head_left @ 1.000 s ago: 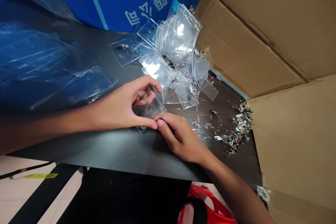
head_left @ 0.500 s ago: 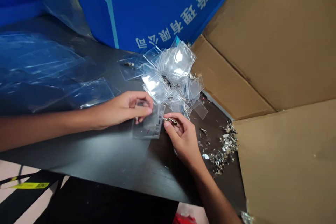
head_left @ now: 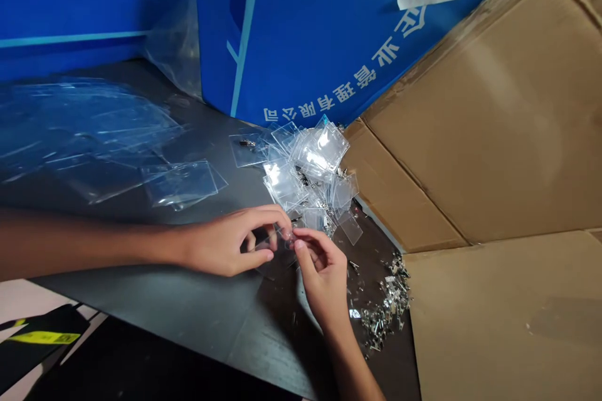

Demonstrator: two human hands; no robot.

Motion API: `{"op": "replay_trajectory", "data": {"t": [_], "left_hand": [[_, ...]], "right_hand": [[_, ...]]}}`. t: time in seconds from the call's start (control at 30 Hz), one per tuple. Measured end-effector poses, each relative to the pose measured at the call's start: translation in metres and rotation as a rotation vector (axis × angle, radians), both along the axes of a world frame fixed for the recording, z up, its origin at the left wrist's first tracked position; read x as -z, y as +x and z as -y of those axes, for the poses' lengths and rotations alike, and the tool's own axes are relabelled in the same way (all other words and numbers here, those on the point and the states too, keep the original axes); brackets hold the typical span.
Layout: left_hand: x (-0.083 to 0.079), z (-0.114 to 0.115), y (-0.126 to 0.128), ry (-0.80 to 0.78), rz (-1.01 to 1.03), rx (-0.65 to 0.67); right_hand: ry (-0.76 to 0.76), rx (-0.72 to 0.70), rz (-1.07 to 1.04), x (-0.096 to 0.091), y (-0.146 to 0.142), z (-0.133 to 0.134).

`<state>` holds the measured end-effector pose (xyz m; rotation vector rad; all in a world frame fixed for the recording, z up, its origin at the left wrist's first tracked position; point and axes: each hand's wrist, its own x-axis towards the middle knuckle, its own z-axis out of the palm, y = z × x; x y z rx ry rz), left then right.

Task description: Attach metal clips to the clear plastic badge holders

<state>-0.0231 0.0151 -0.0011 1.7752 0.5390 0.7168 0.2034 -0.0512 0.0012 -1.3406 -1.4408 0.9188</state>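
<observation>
My left hand (head_left: 237, 241) is closed on a clear plastic badge holder (head_left: 268, 270), which hangs partly behind its fingers and thumb. My right hand (head_left: 327, 276) pinches at the holder's right edge, its fingertips touching or nearly touching those of the left. The metal badge clip seen in the right fingers a moment before is mostly hidden now. Just beyond the hands lies a heap of clear badge holders (head_left: 317, 150) with metal clips among them. Right of my right hand is a pile of loose metal clips (head_left: 388, 301).
More flat clear holders (head_left: 108, 119) are spread at the left of the dark table (head_left: 202, 307). A blue printed panel (head_left: 301, 31) stands at the back, beside a clear plastic bag (head_left: 176, 44). Cardboard (head_left: 470, 138) walls the right side.
The view has shifted, so the table sits lower. My left fingers have come to the holder's right edge and meet my right fingertips. The clip in the right hand has become hidden.
</observation>
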Motion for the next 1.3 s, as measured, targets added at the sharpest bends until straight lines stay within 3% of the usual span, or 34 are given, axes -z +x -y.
{"op": "replay_trajectory", "data": {"t": [0.13,0.47,0.57,0.7,0.8,0.9,1.13,1.3], "left_hand": [[-0.007,0.002,0.000,0.020,-0.012,-0.006],[-0.005,0.004,-0.003,0.080,-0.030,0.079],[-0.004,0.004,-0.004,0.097,-0.074,0.031],[0.002,0.000,-0.005,0.103,-0.121,0.014],[0.005,-0.003,-0.005,0.107,-0.156,0.005],[0.004,-0.005,-0.006,0.113,-0.184,-0.008],[-0.006,-0.004,-0.006,0.159,-0.226,-0.016],[-0.006,-0.008,-0.007,0.240,-0.276,-0.010]], "right_hand": [[0.027,-0.002,0.059,-0.008,0.005,-0.007],[-0.035,0.098,0.112,-0.029,0.024,-0.032],[0.046,0.165,0.286,-0.047,0.048,-0.064],[0.079,0.227,0.474,-0.069,0.083,-0.132],[0.087,0.234,0.567,-0.074,0.098,-0.179],[0.138,0.229,0.687,-0.068,0.102,-0.201],[0.297,0.270,0.969,-0.046,0.100,-0.184],[0.304,0.278,1.051,-0.046,0.106,-0.151]]}}
